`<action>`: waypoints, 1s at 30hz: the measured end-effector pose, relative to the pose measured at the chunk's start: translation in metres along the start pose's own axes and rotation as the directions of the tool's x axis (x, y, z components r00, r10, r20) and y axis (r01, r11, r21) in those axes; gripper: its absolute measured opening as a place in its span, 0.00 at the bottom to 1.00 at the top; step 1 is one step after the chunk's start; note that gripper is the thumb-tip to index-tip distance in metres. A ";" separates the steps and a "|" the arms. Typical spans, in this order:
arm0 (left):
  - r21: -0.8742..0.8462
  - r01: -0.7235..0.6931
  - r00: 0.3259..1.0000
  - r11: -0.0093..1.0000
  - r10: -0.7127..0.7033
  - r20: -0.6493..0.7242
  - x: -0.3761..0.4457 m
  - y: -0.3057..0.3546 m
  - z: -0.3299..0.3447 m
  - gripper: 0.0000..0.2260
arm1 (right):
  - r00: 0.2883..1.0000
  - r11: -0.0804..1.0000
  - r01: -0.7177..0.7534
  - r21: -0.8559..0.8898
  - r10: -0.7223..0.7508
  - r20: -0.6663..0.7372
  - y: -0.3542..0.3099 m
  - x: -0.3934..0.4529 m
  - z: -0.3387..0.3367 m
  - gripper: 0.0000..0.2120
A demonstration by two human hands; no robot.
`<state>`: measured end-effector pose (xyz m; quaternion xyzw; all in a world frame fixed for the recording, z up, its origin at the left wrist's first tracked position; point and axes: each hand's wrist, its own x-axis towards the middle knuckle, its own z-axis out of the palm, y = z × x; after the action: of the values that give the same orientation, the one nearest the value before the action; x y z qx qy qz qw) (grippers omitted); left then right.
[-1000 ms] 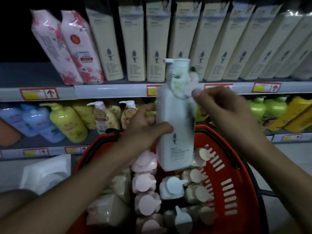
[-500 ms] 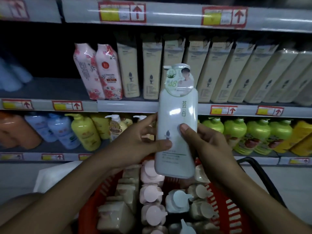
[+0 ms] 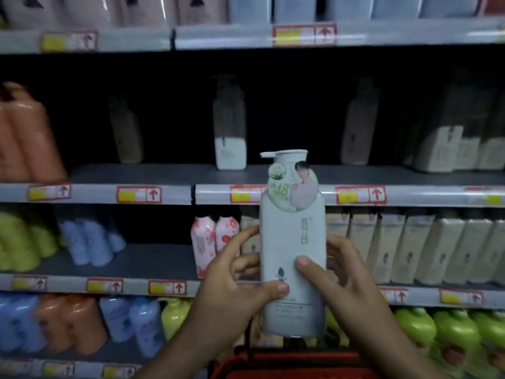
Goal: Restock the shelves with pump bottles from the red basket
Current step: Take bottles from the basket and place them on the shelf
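The left hand [image 3: 240, 285] still grips the pale pump bottle [image 3: 292, 250] from its left side, thumb across the front, and the right hand [image 3: 338, 280] still holds it from the right, thumb on the label. The upright bottle now sits higher than half a second ago, its pump level with the dim, sparsely stocked shelf [image 3: 164, 173] that has come into view. Only the rim of the red basket [image 3: 295, 362] remains visible below; the bottles inside it have dropped out of sight.
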<state>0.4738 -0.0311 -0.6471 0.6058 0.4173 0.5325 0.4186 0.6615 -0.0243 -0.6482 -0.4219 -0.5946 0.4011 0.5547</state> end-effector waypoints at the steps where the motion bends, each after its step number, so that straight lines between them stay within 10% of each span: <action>1: 0.010 -0.013 1.000 1.000 0.013 -0.010 0.004 0.004 -0.005 0.34 | 1.000 1.000 0.014 -0.007 -0.013 0.015 -0.007 0.006 0.002 0.21; 7: 0.036 -0.053 0.997 0.998 0.055 -0.062 0.029 0.032 -0.034 0.35 | 0.997 0.995 0.048 -0.082 -0.043 0.064 -0.037 0.036 0.023 0.20; 17: 0.086 -0.270 0.877 0.959 0.282 -0.389 0.144 0.068 -0.086 0.34 | 0.835 0.773 0.551 -0.316 -0.504 0.221 -0.090 0.191 0.093 0.26; 30: 0.212 -0.091 0.943 0.973 0.152 -0.295 0.243 0.046 -0.132 0.33 | 0.958 0.897 0.288 -0.336 -0.277 0.080 -0.059 0.289 0.133 0.21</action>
<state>0.3657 0.1949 -0.5208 0.5777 0.4896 0.6022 0.2527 0.5167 0.2289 -0.5080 -0.4155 -0.7184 0.2126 0.5158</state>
